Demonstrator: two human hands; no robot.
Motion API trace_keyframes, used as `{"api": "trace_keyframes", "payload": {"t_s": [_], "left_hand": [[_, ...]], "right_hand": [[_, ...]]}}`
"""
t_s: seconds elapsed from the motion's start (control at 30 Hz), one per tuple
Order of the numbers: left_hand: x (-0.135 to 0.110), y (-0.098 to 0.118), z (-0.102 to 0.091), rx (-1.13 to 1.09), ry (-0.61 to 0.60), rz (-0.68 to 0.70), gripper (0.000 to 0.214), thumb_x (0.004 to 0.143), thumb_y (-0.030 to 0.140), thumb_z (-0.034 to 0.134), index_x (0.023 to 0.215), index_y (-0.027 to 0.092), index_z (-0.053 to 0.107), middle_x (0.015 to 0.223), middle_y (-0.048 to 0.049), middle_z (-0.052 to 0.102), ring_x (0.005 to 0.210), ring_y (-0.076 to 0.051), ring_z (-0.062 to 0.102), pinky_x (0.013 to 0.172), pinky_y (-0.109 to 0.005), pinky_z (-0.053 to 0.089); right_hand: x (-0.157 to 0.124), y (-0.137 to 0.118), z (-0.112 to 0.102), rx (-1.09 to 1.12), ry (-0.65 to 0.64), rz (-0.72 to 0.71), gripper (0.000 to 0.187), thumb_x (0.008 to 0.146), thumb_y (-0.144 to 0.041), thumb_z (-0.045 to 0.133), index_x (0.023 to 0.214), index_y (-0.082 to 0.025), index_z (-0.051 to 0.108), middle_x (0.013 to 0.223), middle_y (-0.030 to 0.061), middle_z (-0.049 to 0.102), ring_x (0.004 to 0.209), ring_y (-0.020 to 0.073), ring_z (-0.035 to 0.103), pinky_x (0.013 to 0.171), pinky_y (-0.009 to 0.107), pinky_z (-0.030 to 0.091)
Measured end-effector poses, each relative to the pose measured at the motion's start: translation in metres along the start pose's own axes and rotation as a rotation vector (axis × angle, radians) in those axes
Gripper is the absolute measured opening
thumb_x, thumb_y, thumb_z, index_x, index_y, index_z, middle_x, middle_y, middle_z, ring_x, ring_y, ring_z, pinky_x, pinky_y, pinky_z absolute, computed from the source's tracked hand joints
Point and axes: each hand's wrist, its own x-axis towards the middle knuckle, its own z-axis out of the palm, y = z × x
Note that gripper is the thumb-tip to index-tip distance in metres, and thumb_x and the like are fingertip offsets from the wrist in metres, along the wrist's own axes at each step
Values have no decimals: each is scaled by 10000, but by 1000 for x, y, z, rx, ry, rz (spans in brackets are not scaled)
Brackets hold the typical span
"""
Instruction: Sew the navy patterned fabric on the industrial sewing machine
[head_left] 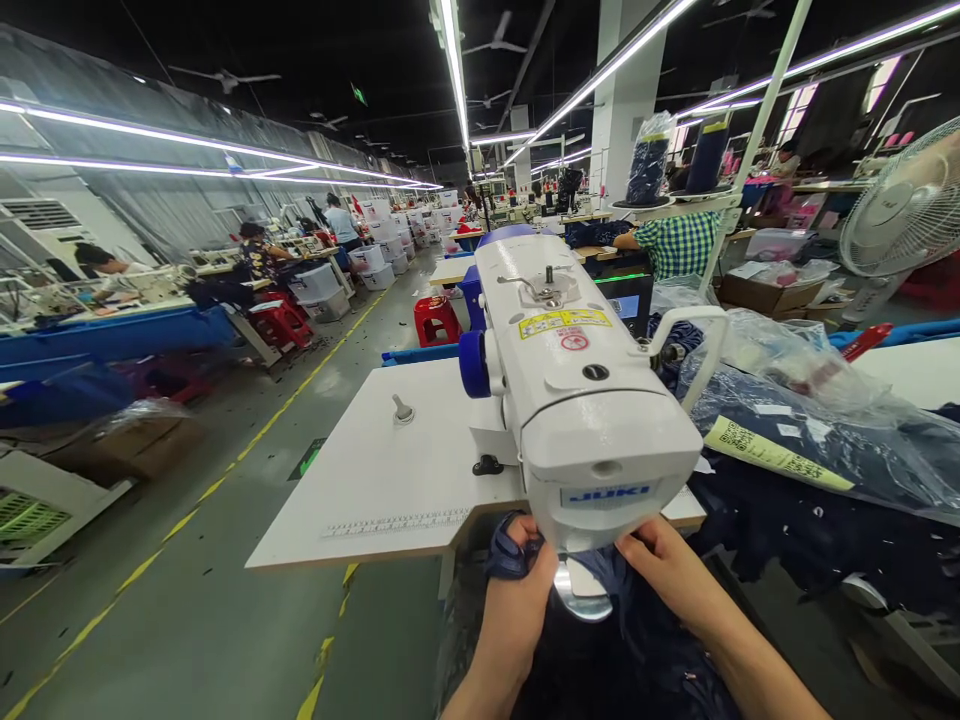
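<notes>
A white JUKI sewing machine point(600, 380) with a blue handwheel fills the middle of the head view. Under its head, my left hand point(521, 575) is closed on a bunch of navy blue fabric point(508, 550), left of the lit metal plate point(583, 597). To the right of the plate, my right hand point(660, 560) pinches the same dark fabric, which hangs down toward my lap. The machine head covers some of my fingertips, and the needle is hidden behind it.
The white machine table point(360, 450) carries a printed ruler along its front edge. Plastic-wrapped navy garments point(825, 430) with a yellow label lie at right, near a standing fan point(900, 200). A red stool point(437, 320) is beyond. Several people sit at machines farther off.
</notes>
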Motion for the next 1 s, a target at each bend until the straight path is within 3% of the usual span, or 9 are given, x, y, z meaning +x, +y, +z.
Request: {"api": "trace_keyframes", "payload": {"t_s": [0.2,0.5,0.67,0.8,1.0], "left_hand": [[2,-10,2,13,17,10,192,758,376,663,834,200,656,789,-9,658,797,-173,581,812,-298,443],[14,-25,-4,-66,79,18,331,610,437,776,783,189,641,687,-8,665,703,-202,603,649,-286,462],[17,-30,-16,-54,28,22,429,625,526,752,828,173,620,537,58,518,473,-82,396,475,-210,297],[16,-32,-32,-5,40,-37,405,738,573,640,808,178,576,514,80,424,489,-60,376,515,-186,307],[8,-26,-53,-413,-152,-263,620,853,678,206,838,172,564,590,20,497,451,-85,417,383,-187,243]], "right_hand": [[2,3,2,13,3,-31,66,857,-284,510,849,-225,538,817,1,586,786,183,531,773,281,439],[3,-5,10,112,20,-112,53,869,-284,522,867,-231,528,715,-25,539,705,163,528,731,275,454],[2,-10,11,122,10,-108,78,873,-307,525,856,-232,512,716,-29,511,688,156,503,713,276,449],[-1,-12,11,114,-22,-75,88,881,-313,526,850,-233,509,747,-19,529,750,169,530,803,309,458],[-2,-1,12,72,-26,-41,162,881,-388,546,923,-235,573,909,32,644,892,214,593,885,344,469]]}}
